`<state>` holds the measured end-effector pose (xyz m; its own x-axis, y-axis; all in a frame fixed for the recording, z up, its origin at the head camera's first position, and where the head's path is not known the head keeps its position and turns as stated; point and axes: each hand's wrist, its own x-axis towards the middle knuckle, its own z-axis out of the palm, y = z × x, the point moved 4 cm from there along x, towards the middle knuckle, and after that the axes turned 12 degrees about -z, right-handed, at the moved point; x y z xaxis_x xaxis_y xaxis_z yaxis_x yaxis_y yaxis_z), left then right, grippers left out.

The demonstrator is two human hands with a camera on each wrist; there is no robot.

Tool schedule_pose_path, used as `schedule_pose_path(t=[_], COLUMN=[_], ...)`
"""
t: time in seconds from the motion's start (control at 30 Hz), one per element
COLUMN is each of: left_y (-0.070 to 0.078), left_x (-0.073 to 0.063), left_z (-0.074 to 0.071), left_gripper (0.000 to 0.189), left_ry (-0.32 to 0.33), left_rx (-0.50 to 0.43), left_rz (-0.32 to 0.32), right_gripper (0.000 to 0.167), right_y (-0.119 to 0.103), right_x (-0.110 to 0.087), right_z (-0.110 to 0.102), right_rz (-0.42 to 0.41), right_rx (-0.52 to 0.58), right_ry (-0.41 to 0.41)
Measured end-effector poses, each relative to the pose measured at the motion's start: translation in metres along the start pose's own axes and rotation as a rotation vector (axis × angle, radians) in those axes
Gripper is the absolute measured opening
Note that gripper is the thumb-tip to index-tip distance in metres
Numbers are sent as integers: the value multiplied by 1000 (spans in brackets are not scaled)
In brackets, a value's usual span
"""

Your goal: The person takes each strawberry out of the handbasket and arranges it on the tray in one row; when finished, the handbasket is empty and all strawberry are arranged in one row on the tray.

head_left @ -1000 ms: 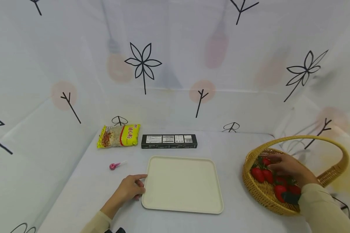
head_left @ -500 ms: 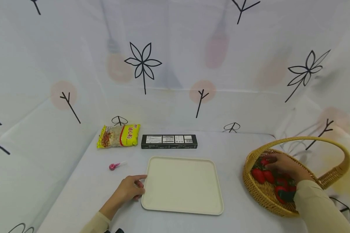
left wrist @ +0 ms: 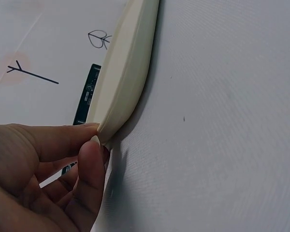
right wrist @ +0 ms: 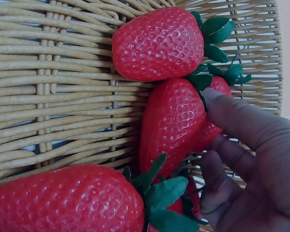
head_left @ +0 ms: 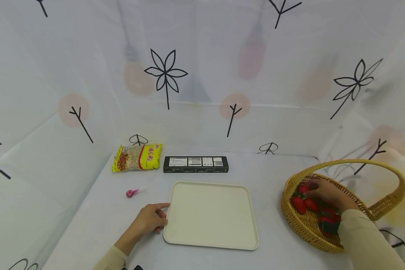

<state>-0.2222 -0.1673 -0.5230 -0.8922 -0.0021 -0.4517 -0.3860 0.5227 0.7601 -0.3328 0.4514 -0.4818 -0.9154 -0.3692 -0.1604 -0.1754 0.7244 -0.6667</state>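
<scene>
At the left edge of a cream tray, my left hand pinches the rim between thumb and index finger. The left wrist view shows both fingertips at the tray's edge. My right hand reaches into a wicker basket at the right. There its curled fingers close on a red strawberry near the green leaves, and part of the fruit is hidden behind a finger. Against it lies another strawberry, with one more above and a large one below.
A yellow food packet and a long black box lie at the back of the white table. A pink lollipop lies left of the tray. The basket's tall handle arches over the right hand.
My right hand has shifted slightly left within the basket, and the strawberries by it have moved a little. My left hand stays at the tray's edge.
</scene>
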Motion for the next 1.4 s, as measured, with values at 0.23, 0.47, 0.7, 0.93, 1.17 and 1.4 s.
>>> schedule_pose_path(t=[0.23, 0.47, 0.7, 0.93, 1.17, 1.4], left_y=[1, 2, 1, 1, -1, -1], left_x=[0, 1, 2, 0, 0, -1], left_z=[2, 3, 4, 3, 2, 1], left_gripper=[60, 60, 60, 60, 60, 60], left_ry=[-9, -8, -6, 11, 21, 27], left_rx=[7, 8, 0, 12, 20, 25], left_rz=[12, 32, 25, 9, 10, -7], right_gripper=[48, 64, 79, 86, 85, 87], right_y=[3, 6, 0, -22, -44, -62], right_x=[-7, -19, -30, -43, -60, -83], right_z=[-1, -4, -13, -20, -20, -18], right_rz=[1, -15, 61, 90, 80, 110], right_rx=[-28, -141, -46, 27, 56, 76], right_ry=[27, 58, 144, 249, 328, 355])
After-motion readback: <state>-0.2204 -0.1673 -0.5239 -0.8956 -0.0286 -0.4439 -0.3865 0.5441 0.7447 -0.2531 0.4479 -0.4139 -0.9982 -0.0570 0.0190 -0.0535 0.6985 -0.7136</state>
